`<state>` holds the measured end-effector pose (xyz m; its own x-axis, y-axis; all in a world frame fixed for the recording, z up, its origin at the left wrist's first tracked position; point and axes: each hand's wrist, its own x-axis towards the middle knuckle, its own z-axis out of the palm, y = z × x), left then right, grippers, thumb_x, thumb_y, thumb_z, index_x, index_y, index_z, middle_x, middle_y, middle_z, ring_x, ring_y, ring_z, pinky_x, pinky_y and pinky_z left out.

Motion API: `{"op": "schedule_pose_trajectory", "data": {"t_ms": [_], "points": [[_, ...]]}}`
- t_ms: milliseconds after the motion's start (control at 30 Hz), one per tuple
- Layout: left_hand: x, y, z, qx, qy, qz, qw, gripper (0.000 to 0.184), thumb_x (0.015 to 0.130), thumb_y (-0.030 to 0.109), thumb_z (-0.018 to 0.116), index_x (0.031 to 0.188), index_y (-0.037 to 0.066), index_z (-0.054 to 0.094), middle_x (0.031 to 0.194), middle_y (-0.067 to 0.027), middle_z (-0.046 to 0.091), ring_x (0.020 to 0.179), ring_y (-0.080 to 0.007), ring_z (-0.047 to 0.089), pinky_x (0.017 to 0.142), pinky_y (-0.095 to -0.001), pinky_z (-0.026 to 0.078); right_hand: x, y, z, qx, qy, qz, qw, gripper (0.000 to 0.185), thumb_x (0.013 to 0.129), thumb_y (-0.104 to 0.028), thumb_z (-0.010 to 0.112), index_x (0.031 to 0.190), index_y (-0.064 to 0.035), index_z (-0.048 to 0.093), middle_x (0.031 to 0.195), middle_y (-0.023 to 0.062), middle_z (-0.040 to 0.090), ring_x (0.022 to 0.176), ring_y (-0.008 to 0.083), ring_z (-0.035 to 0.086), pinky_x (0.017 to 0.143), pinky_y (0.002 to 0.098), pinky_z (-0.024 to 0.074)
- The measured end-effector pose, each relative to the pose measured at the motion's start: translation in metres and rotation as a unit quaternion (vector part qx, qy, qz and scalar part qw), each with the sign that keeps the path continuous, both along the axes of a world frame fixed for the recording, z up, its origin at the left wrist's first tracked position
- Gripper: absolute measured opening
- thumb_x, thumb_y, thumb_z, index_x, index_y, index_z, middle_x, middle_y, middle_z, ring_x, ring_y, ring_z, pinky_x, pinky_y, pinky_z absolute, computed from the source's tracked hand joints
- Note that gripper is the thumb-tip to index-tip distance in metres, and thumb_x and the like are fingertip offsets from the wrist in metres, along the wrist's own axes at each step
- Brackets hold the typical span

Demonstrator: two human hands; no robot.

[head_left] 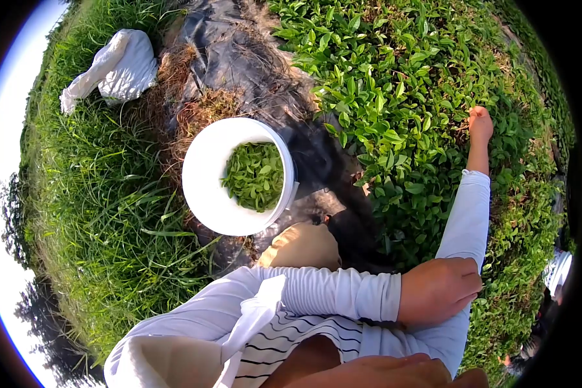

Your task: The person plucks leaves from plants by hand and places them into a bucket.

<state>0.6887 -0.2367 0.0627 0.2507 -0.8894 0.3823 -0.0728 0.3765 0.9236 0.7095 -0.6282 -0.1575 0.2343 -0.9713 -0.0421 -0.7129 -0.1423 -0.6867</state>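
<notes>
My right hand (pixel 480 126) reaches far out over the low leafy bushes (pixel 394 97), which look like tea plants. Its fingers are pinched together among the leaf tips; whatever is between them is too small to make out. Close to my body, my left hand (pixel 440 291) is closed, fingers curled, in front of my right sleeve. What it may hold is hidden. A white bucket (pixel 204 178) stands left of the bushes, its mouth facing me. Picked green leaves (pixel 255 178) lie inside it.
Dark ground sheeting (pixel 233 58) with dry grass runs between the bushes and tall grass (pixel 103 194) on the left. A white cloth or sack (pixel 126 68) lies on that grass. A tan rounded object (pixel 304 246) is below the bucket. Something white (pixel 556 271) shows at the far right.
</notes>
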Motion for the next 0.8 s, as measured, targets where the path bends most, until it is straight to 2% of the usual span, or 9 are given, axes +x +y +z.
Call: {"op": "schedule_pose_trajectory", "data": {"t_ms": [67,100,200,300,400,467,633,700,800], "points": [[0.000,0.001,-0.001,0.006,-0.024,-0.025,0.999,0.010,0.077,0.007,0.060,0.080,0.002,0.052,0.079,-0.0111,0.049,0.066,-0.0293,0.054,0.055,-0.0380,0.046,-0.010,-0.009,-0.026,-0.158,0.064,-0.012,0.985,0.025,0.083,-0.024,0.063,0.103,-0.0087,0.062,0.083,0.0062,0.066,0.072,0.0207,0.062,0.069,0.0324,0.0483],[-0.001,0.001,-0.002,0.009,-0.037,-0.039,0.999,0.011,0.078,0.006,0.060,0.083,0.002,0.052,0.080,-0.0105,0.049,0.068,-0.0284,0.055,0.056,-0.0370,0.047,-0.016,-0.008,-0.029,-0.172,0.050,-0.004,0.984,0.027,0.081,-0.025,0.062,0.104,-0.0092,0.062,0.084,0.0070,0.066,0.074,0.0223,0.063,0.070,0.0344,0.0488],[-0.005,-0.001,-0.003,0.013,-0.046,-0.052,0.998,0.011,0.078,0.007,0.061,0.084,0.002,0.052,0.080,-0.0107,0.049,0.067,-0.0285,0.055,0.056,-0.0369,0.047,-0.023,0.009,-0.031,0.032,-0.184,-0.022,0.982,0.025,0.080,-0.013,0.064,0.103,-0.0038,0.059,0.079,0.0030,0.060,0.065,0.0130,0.056,0.061,0.0262,0.0452],[-0.012,-0.002,-0.006,0.017,-0.057,-0.060,0.996,0.012,0.078,0.009,0.061,0.083,0.002,0.052,0.080,-0.0108,0.049,0.067,-0.0280,0.055,0.056,-0.0365,0.047,-0.032,0.067,0.005,0.246,-0.352,-0.006,0.903,0.021,0.082,-0.008,0.061,0.102,-0.0039,0.057,0.084,0.0037,0.058,0.063,0.0091,0.053,0.056,0.0233,0.0448],[-0.016,-0.002,-0.010,0.025,-0.087,-0.085,0.992,0.013,0.078,0.010,0.061,0.083,0.002,0.052,0.079,-0.0107,0.049,0.067,-0.0275,0.055,0.057,-0.0366,0.047,-0.068,0.146,0.064,0.408,-0.361,0.089,0.834,0.015,0.085,-0.006,0.056,0.099,-0.0055,0.055,0.093,0.0066,0.060,0.063,0.0082,0.054,0.055,0.0229,0.0475],[-0.019,-0.004,-0.014,0.024,-0.083,-0.082,0.993,0.013,0.079,0.011,0.061,0.082,0.003,0.052,0.078,-0.0106,0.049,0.067,-0.0271,0.055,0.056,-0.0366,0.047,-0.109,0.181,0.091,0.455,-0.344,0.116,0.813,0.011,0.086,-0.005,0.053,0.098,-0.0066,0.054,0.100,0.0086,0.060,0.064,0.0076,0.055,0.054,0.0227,0.0492],[-0.019,-0.007,-0.014,0.019,-0.101,-0.054,0.993,0.013,0.080,0.013,0.061,0.081,0.003,0.053,0.077,-0.0102,0.049,0.067,-0.0266,0.055,0.057,-0.0364,0.048,-0.228,0.142,0.065,0.347,-0.434,-0.046,0.830,0.013,0.086,0.000,0.050,0.096,-0.0080,0.052,0.105,0.0119,0.062,0.066,0.0109,0.059,0.059,0.0256,0.0540],[-0.019,-0.007,-0.013,0.025,-0.109,-0.058,0.992,0.012,0.080,0.013,0.061,0.081,0.003,0.053,0.077,-0.0101,0.050,0.066,-0.0271,0.056,0.057,-0.0367,0.048,-0.237,0.115,0.062,0.274,-0.417,-0.062,0.864,0.010,0.086,-0.001,0.053,0.094,-0.0076,0.052,0.095,0.0077,0.062,0.078,0.0135,0.062,0.070,0.0280,0.0548],[-0.024,-0.005,-0.017,0.035,-0.143,-0.053,0.988,0.011,0.080,0.012,0.061,0.081,0.004,0.054,0.077,-0.0098,0.050,0.066,-0.0277,0.056,0.057,-0.0372,0.049,-0.218,0.080,0.057,0.199,-0.279,-0.037,0.939,0.014,0.088,-0.014,0.059,0.097,-0.0058,0.053,0.088,0.0048,0.061,0.078,0.0135,0.060,0.068,0.0278,0.0521]]}}
